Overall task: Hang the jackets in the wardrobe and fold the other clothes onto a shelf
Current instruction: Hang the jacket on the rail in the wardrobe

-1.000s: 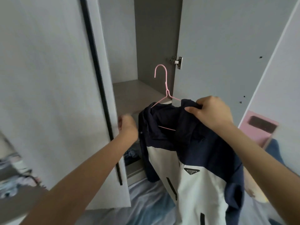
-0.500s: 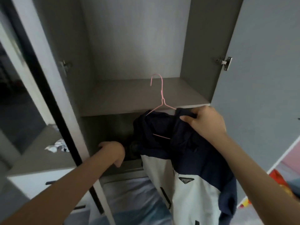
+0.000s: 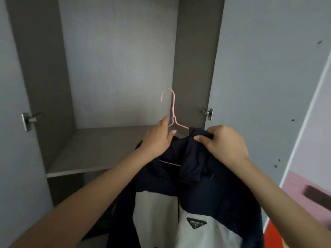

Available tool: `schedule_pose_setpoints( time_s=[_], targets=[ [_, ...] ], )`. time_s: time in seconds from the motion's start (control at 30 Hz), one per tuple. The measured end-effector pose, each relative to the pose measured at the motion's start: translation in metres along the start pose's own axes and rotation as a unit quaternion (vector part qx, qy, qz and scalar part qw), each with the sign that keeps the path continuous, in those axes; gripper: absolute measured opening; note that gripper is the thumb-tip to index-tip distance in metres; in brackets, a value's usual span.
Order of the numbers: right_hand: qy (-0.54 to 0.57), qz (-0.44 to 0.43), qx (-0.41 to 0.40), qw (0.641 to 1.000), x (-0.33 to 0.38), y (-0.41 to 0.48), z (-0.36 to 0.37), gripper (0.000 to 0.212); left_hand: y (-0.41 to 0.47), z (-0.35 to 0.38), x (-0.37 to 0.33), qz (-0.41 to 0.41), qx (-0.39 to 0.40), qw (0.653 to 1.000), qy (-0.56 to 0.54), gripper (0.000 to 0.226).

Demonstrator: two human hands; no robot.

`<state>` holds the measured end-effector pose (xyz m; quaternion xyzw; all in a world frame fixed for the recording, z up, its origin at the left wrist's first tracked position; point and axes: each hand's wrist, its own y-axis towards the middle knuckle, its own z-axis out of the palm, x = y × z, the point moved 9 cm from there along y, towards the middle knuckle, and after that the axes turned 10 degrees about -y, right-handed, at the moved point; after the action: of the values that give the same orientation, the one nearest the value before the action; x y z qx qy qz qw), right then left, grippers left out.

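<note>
A navy and white jacket (image 3: 188,208) hangs on a pink wire hanger (image 3: 172,108) in front of the open wardrobe (image 3: 118,68). My right hand (image 3: 223,144) grips the navy collar at the jacket's top right and holds it up. At the hanger's left shoulder is my left hand (image 3: 157,138), its index finger and thumb straight on either side of the wire. The hook stands free above both hands. Behind them lies a bare grey shelf (image 3: 100,151). No rail shows in view.
The wardrobe's doors stand open at left (image 3: 10,122) and right (image 3: 268,86), each with a metal hinge. A pink panel with a dark strip (image 3: 308,192) and something red (image 3: 272,231) show at the lower right. The compartment below the shelf is dark.
My left hand rose from the lower compartment's edge to the hanger's left shoulder. The jacket and hanger came up and closer. My view tilted up into the wardrobe.
</note>
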<state>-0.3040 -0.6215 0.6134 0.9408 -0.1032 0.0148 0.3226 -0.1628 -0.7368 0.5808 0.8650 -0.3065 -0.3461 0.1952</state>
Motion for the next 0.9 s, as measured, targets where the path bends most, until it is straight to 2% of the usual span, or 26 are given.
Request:
schedule_pose_setpoints(
  time_s=[0.07, 0.23, 0.33, 0.47, 0.57, 0.63, 0.7, 0.8, 0.9],
  targets=[
    [-0.022, -0.024, -0.014, 0.999, 0.010, 0.002, -0.009, 0.045, 0.013, -0.008, -0.007, 0.018, -0.021, 1.000, -0.015, 0.027],
    [-0.076, -0.068, 0.007, 0.995, 0.003, 0.017, -0.021, 0.029, 0.058, -0.034, -0.019, 0.105, -0.060, 0.992, -0.031, 0.026],
    [-0.107, -0.068, 0.021, 0.992, -0.009, 0.033, -0.028, 0.022, 0.103, -0.049, -0.028, 0.129, -0.075, 0.988, -0.038, 0.023],
    [-0.180, -0.046, -0.071, 0.980, 0.007, 0.072, -0.053, 0.020, 0.169, -0.074, -0.043, 0.110, -0.110, 0.987, -0.036, 0.024],
    [-0.232, -0.037, -0.156, 0.960, 0.034, 0.116, -0.085, 0.026, 0.221, -0.111, -0.051, 0.094, -0.147, 0.985, -0.012, 0.024],
    [-0.250, -0.028, -0.214, 0.944, 0.051, 0.154, -0.110, 0.025, 0.259, -0.144, -0.054, 0.112, -0.170, 0.979, -0.011, 0.025],
    [-0.248, -0.003, -0.237, 0.939, 0.051, 0.184, -0.128, 0.023, 0.283, -0.164, -0.054, 0.123, -0.165, 0.979, -0.014, 0.024],
    [-0.180, 0.044, -0.242, 0.953, 0.047, 0.256, -0.143, 0.023, 0.319, -0.191, -0.040, 0.141, -0.156, 0.977, -0.019, 0.033],
    [-0.165, 0.066, -0.257, 0.950, 0.047, 0.318, -0.156, 0.020, 0.331, -0.212, -0.025, 0.155, -0.175, 0.971, 0.054, 0.039]
  ],
)
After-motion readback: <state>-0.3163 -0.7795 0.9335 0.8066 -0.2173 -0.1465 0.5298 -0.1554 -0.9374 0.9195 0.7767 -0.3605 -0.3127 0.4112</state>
